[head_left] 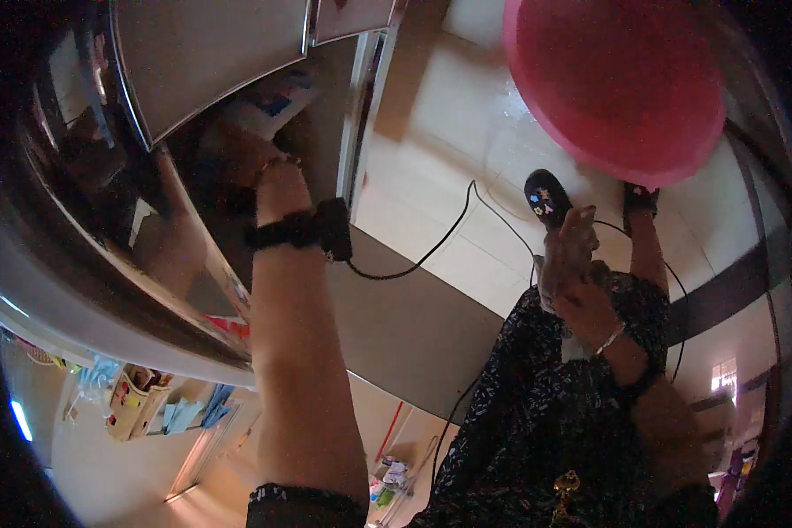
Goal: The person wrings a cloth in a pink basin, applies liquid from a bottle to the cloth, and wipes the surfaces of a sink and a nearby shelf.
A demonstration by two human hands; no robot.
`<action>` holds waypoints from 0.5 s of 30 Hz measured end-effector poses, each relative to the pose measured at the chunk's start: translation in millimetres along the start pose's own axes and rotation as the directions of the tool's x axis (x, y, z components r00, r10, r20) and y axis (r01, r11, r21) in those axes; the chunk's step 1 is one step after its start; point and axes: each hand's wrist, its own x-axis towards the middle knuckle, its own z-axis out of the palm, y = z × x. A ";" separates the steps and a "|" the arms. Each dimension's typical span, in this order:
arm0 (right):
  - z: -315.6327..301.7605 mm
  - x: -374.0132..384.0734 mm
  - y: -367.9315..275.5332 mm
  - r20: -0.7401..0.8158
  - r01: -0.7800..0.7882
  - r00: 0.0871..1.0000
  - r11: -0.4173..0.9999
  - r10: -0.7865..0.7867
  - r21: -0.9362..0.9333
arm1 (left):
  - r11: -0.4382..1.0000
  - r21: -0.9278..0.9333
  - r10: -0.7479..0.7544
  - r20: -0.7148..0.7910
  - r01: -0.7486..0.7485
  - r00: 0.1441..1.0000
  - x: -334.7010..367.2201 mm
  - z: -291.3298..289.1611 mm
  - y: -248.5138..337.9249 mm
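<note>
My left arm stretches up and to the left into a dark opening, past a black wrist strap with a small box. My left hand [236, 157] is in deep shade there, and its fingers cannot be made out. It is nearest to a pale item with blue and red patches [277, 104], but contact cannot be told. My right hand [587, 310] is closed in front of my dark patterned clothing, at the right. A crumpled greyish cloth [565, 260], perhaps a rag or a bag, sticks up from its fingers.
A light panel with a metal edge [211, 62] stands above the dark opening. A large pink round object [620, 84] is at the upper right. A black cable [414, 271] loops across the tiled floor [453, 145] near my shoes [546, 195]. Shelved items [141, 400] show lower left.
</note>
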 end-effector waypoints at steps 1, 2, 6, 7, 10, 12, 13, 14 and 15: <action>6.0 -3.6 4.8 -0.015 -0.093 0.996 0.995 0.093 0.043 | 0.998 0.059 0.029 0.009 -0.029 1.000 2.4 5.6 0.2; 10.3 -4.2 7.7 -0.026 -0.183 0.982 0.979 0.186 0.087 | 0.991 0.112 0.066 0.013 -0.067 0.998 4.6 8.9 2.4; 6.0 -5.6 2.1 0.074 -0.359 0.933 0.889 0.353 0.284 | 0.884 0.392 0.240 0.087 -0.255 0.967 7.9 32.0 16.2; 8.1 -6.4 4.5 0.048 -0.320 0.946 0.894 0.322 0.315 | 0.819 0.461 0.319 0.132 -0.343 0.938 7.9 41.3 24.3; 1.8 -4.7 0.8 0.062 -0.289 0.957 0.897 0.285 0.333 | 0.659 0.517 0.478 0.273 -0.547 0.835 0.7 62.6 43.3; -3.8 -0.6 -3.3 0.105 -0.299 0.954 0.900 0.280 0.318 | 0.604 0.451 0.559 0.348 -0.657 0.753 -8.9 78.7 48.3; -6.9 -0.4 -3.5 0.142 -0.337 0.941 0.893 0.307 0.297 | 0.684 0.300 0.572 0.344 -0.664 0.745 -16.3 87.6 46.5; -9.2 -1.0 -3.9 0.181 -0.372 0.926 0.886 0.332 0.277 | 0.758 0.116 0.579 0.334 -0.642 0.744 -27.6 95.7 47.1; -10.6 -2.5 -3.7 0.178 -0.373 0.925 0.886 0.334 0.275 | 0.822 -0.182 0.569 0.302 -0.539 0.765 -39.3 102.4 47.3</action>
